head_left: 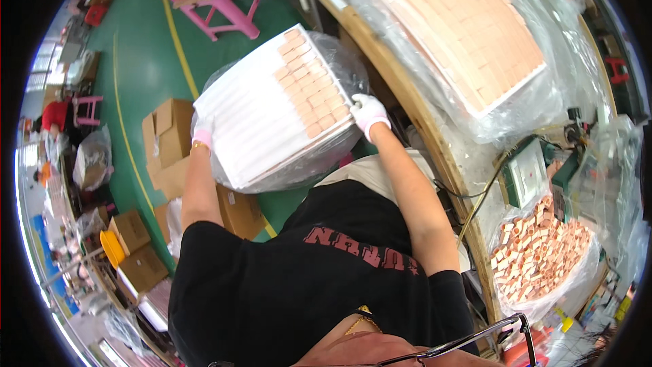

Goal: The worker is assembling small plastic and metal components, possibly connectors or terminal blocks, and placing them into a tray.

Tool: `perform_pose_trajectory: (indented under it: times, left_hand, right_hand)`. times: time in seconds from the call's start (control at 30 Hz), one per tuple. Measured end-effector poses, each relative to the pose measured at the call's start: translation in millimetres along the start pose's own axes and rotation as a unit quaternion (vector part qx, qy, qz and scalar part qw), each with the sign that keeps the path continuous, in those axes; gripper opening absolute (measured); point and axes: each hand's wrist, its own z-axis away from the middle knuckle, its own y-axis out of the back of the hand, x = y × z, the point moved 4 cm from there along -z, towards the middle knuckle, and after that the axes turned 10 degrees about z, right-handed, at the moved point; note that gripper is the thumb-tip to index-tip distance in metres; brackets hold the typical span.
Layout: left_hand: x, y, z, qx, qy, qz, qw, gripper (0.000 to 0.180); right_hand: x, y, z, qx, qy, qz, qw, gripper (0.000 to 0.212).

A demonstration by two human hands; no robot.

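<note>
A white ridged sheet (251, 115) lies tilted in front of me, with several rows of peach-coloured pieces (314, 85) along its right part. The left part of the sheet shows bare white ridges. My left hand (203, 130), in a white glove with a pink cuff, holds the sheet's left edge; its fingertips blend into the white. On the right edge, my right hand (370, 111), gloved alike, pinches the corner by the peach pieces. Clear plastic wrap (339, 58) bulges out around and under the sheet.
On the wooden-edged workbench (435, 119) at right lies a larger sheet full of peach pieces (468, 27) on clear plastic. Nearer stands a bag of loose peach pieces (536, 255) beside a green-framed device (526, 170). Cardboard boxes (170, 132) and a pink stool (217, 0) stand on the green floor.
</note>
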Motion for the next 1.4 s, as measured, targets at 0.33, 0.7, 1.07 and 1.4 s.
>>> perform_pose_trajectory:
  times: [0.33,0.7,1.07,1.4]
  left_hand:
    - [247,-113,86,-0.026,-0.285,0.1,0.953,0.04]
    - [508,-305,320,-0.318,-0.79,-0.092,0.516,0.03]
    - [506,-316,326,-0.359,-0.758,-0.046,0.543,0.046]
    - [483,-260,312,-0.337,-0.699,0.089,0.624,0.037]
  right_hand:
    - [-1,99,163,0.07,0.093,-0.172,0.978,0.029]
    - [86,204,344,0.367,-0.103,-0.116,0.917,0.024]
    - [31,245,263,0.479,0.08,0.126,0.865,0.039]
    - [31,233,178,0.398,0.138,0.236,0.876,0.014]
